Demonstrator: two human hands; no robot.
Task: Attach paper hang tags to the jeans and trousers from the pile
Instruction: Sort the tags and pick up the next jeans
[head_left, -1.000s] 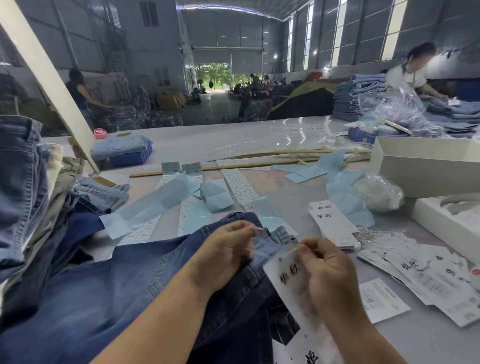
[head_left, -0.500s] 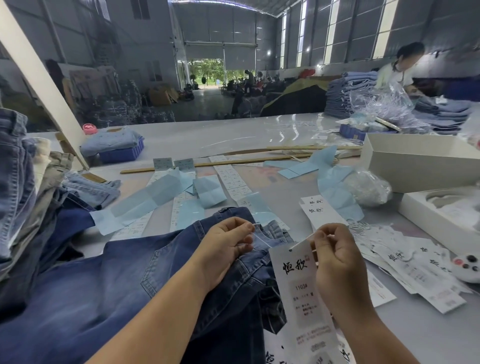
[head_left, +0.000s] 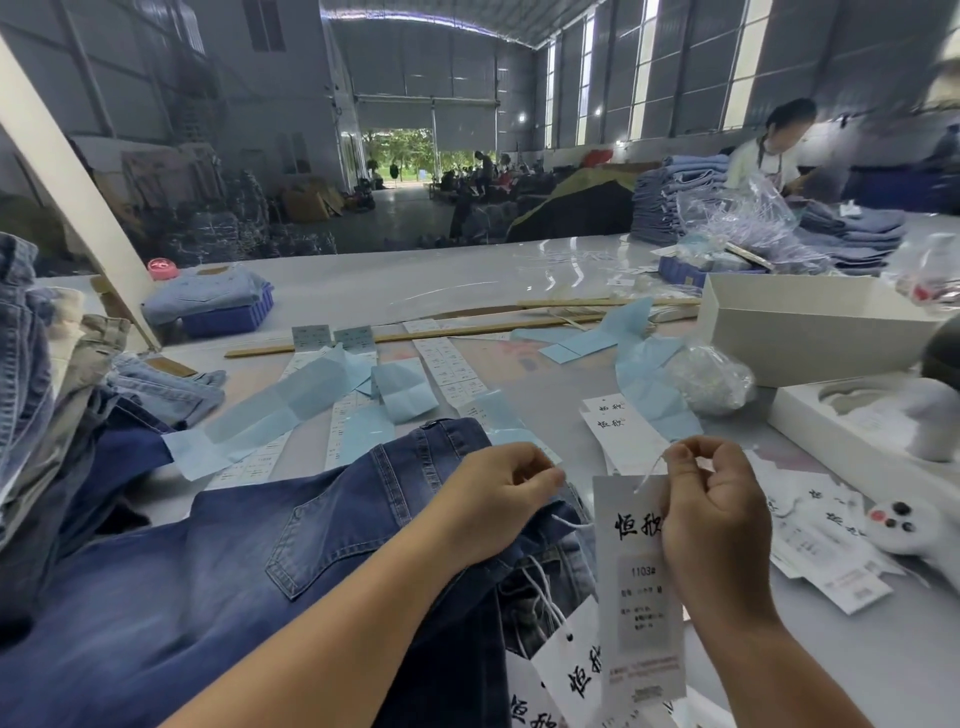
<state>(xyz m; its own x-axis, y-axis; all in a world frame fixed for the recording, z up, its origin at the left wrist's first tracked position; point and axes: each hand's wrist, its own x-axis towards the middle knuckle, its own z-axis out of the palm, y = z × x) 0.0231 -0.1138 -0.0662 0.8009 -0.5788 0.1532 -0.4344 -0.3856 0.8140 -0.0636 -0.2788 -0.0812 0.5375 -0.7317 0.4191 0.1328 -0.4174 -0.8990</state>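
**Hang tag at the waistband: string being worked, fastening not yet confirmed**

Step in hand: one paper hang tag is being tied or looped onto the dark blue jeans that lie spread along the near edge of the tabletop. By the look of it, the string is not yet secured.

Left hand: fingers curled, gripping the waistband of the jeans and bunching the denim at the fastening point. Whether it also pinches a string end cannot be told.

Right hand: fingers curled, thumb and forefinger pinching the white string at the top of the tag. The tag hangs upright from this pinch, just beside the waistband, printed face toward the camera.

Next move, as judged: the string needs drawing through and pulling snug while the left hand keeps the waistband steady; the thin cord calls for a fine pinch and light tension, so the punched hole is not torn.

Further tags with strings lie on the jeans at the near edge. Loose tags are scattered toward the right edge. The pile of jeans and trousers waits at the left edge.
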